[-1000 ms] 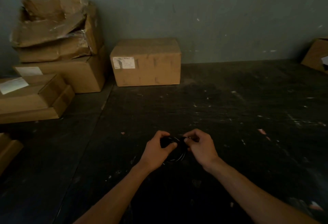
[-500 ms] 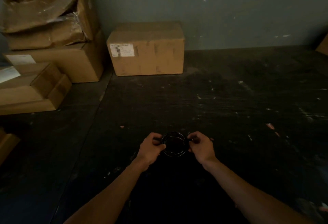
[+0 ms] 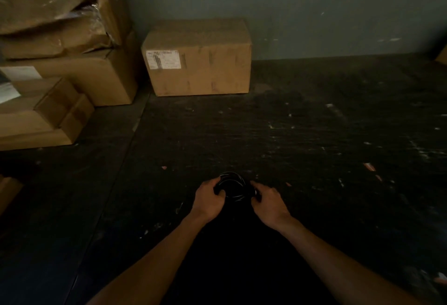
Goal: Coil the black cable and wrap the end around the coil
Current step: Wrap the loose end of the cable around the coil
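Lower centre: a left hand (image 3: 208,199) and a right hand (image 3: 269,200) grip opposite sides of a coiled black cable (image 3: 232,187) above a dark scuffed surface (image 3: 314,135). Cardboard boxes (image 3: 198,59) occupy the upper left.

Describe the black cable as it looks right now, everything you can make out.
The black cable is wound into a small round coil of several thin, glossy loops with an open centre. It sits low over the dark floor between both hands: the left hand grips its left side, the right hand its right. The dim light hides its end.
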Tool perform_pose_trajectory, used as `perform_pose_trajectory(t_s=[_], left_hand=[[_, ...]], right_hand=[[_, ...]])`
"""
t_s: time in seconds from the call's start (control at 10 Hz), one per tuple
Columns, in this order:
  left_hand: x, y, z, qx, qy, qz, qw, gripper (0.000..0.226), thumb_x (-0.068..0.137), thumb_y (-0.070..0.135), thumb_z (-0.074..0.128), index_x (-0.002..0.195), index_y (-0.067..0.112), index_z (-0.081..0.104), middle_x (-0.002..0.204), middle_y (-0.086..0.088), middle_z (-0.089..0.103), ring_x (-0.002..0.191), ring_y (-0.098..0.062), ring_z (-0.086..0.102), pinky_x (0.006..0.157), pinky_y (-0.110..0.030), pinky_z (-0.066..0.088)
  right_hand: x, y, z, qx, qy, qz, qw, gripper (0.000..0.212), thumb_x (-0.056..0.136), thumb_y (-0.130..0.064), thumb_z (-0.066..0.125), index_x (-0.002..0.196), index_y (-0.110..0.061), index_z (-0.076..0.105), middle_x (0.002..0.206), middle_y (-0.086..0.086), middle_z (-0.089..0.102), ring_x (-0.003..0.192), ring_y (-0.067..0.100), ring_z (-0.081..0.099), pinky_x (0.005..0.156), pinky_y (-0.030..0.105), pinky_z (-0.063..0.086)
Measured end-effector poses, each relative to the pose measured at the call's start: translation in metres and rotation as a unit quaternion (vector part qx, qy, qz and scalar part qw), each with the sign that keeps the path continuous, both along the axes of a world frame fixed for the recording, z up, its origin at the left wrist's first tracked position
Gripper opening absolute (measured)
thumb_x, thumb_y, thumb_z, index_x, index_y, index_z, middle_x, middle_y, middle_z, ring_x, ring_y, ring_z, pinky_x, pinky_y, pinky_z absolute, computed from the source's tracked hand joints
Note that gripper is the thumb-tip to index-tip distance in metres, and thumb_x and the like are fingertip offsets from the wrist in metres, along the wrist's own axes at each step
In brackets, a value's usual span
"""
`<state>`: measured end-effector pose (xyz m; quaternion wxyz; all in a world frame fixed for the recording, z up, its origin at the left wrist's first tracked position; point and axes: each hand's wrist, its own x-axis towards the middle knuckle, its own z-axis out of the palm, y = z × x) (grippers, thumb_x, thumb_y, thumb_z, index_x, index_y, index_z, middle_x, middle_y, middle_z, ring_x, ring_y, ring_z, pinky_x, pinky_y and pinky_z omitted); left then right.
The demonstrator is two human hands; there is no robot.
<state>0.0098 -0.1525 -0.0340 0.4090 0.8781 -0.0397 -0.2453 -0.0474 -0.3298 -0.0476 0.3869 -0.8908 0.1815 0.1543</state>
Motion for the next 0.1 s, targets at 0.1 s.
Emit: perform_pose_trajectory(t_s=[0.1], left_hand=[[-0.017,0.0087,-0.0063,0.014,-0.014,-0.013,1.0,0.059,0.095,0.019,0.056,0.15,0.024,0.035,0.155,-0.007,0.033,0.139,-0.021,0.038,0.115,-0.038,0.035]], right_hand=[[-0.0217,0.008,0.0027,-0.022,-0.029,-0.011,0.999,0.061,0.094,-0.022,0.055,0.149,-0.027,0.03,0.151,0.001,0.038,0.14,0.02,0.03,0.115,0.038,0.03]])
